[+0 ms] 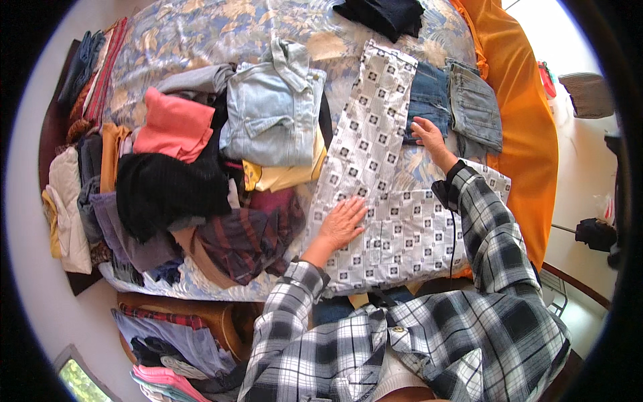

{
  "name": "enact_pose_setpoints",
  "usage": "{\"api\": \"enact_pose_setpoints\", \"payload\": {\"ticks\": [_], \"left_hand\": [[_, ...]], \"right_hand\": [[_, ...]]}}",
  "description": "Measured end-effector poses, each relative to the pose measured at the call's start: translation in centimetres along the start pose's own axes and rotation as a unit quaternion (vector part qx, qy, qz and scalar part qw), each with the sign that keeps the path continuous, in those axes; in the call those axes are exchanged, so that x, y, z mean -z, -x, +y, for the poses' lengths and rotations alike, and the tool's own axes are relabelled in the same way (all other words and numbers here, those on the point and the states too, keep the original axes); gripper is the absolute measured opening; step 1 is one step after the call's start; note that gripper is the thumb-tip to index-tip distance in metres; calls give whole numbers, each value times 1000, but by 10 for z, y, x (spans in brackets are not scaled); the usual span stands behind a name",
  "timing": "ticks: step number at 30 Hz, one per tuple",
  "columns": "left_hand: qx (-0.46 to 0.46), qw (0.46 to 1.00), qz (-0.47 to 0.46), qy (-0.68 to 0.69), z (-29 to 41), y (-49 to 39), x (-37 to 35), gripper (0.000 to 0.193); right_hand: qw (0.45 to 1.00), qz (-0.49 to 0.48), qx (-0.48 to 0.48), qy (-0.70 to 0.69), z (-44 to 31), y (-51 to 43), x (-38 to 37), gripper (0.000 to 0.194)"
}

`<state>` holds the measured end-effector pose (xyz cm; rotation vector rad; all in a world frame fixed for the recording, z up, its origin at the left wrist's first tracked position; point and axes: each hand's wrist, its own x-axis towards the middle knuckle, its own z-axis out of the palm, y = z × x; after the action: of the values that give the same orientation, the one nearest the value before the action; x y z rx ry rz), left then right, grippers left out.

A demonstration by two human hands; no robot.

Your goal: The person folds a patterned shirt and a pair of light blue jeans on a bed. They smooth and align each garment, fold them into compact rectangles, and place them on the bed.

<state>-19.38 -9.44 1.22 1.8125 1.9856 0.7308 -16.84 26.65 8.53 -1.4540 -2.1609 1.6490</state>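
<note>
A white garment with a black square print (pixel 384 221) lies spread before me on the bed. One long, leg-like part runs away from me and another goes off to the right, as on a pair of trousers. My left hand (pixel 344 221) rests flat on it near the bend, palm down and holding nothing. Over the right side, my right hand (pixel 431 139) hovers or lightly touches down beside the folded blue jeans (pixel 427 98), its fingers apart; contact cannot be told. My right forearm crosses above the right-hand part and hides some of it.
Folded grey-blue denim (pixel 474 108) lies beside an orange cloth (pixel 522 151). A black garment (pixel 384 17) sits at the far side. Leftward are a light denim jacket (pixel 271 115), a coral cloth (pixel 176 125), a black garment (pixel 168 191) and a dark plaid one (pixel 246 241).
</note>
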Motion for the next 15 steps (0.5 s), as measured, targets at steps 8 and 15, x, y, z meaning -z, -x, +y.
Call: {"api": "enact_pose_setpoints", "payload": {"ticks": [8,15], "left_hand": [[53,995,-72,51,2,11,-20,62],[82,990,-95,67,25,23,-26,61]], "right_hand": [[999,18,-9,-35,-30,-46,-6,71],[985,-25,-25,-172,-35,-49,-6,38]]}}
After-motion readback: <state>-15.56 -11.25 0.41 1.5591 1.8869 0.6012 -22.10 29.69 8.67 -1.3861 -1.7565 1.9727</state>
